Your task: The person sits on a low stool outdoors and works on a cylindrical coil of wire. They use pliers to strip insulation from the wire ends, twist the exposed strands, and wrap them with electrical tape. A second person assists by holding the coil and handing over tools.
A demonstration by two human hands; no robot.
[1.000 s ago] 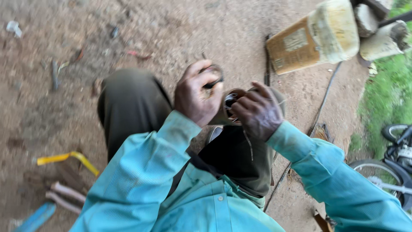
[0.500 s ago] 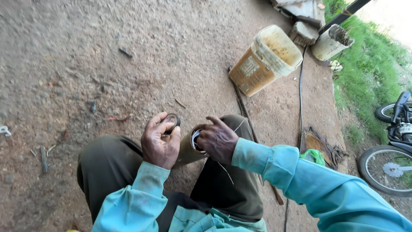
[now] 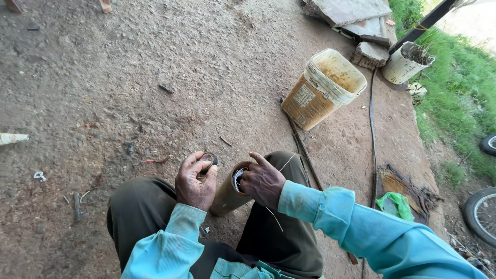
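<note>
Two hands work over a seated person's lap above bare dirt ground (image 3: 129, 67). The left hand (image 3: 195, 181) is curled, thumb and fingers pinching a small dark round cap (image 3: 207, 158) held up just beside the tube. The right hand (image 3: 262, 181) is closed at the mouth of a brown tube (image 3: 227, 195), its fingertips dipping into the opening, where something pale and shiny shows; what it is cannot be told. A thin pale thread (image 3: 285, 163) runs from that hand across the dark trousers (image 3: 139, 212). The tube stands tilted between the knees, its open end up.

Beyond the knees, a large yellowish bucket (image 3: 323, 88) sits on the ground, leaning, its stained inside showing no clear contents. Farther off, at the edge of the grass (image 3: 460, 103), a smaller whitish pot (image 3: 405, 63) holds dark matter at its rim. Flat stone slabs (image 3: 356, 13) lie stacked near it. A dark cable (image 3: 373, 134) trails past the bucket toward a crumpled green bag (image 3: 395, 204). A bicycle wheel (image 3: 480, 214) shows at the right edge. A small white ring-shaped scrap (image 3: 40, 176) lies well apart on the left.
</note>
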